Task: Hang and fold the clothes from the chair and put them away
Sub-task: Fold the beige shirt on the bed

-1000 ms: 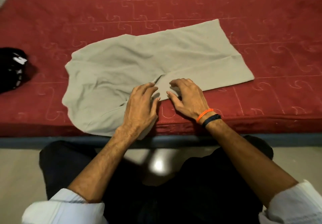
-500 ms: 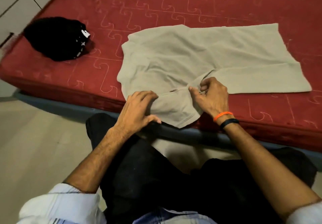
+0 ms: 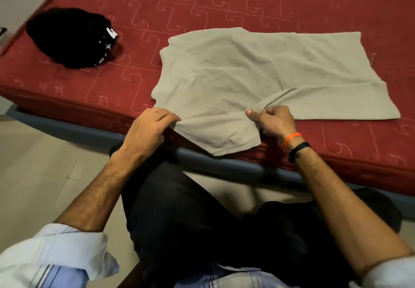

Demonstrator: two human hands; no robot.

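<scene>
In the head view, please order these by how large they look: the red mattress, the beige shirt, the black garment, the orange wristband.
1. Red mattress
2. Beige shirt
3. Black garment
4. Orange wristband

The order looks clear.

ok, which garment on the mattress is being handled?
The beige t-shirt, spread flat; left hand and right hand grip its near sleeve. The black garment lies bundled, untouched, at the far left.

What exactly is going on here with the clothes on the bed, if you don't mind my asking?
A person is folding a beige T-shirt spread on the red mattress. The left hand grips one edge of its near sleeve and the right hand pinches the other. A black garment lies bundled to the left, apart from the shirt.
</scene>
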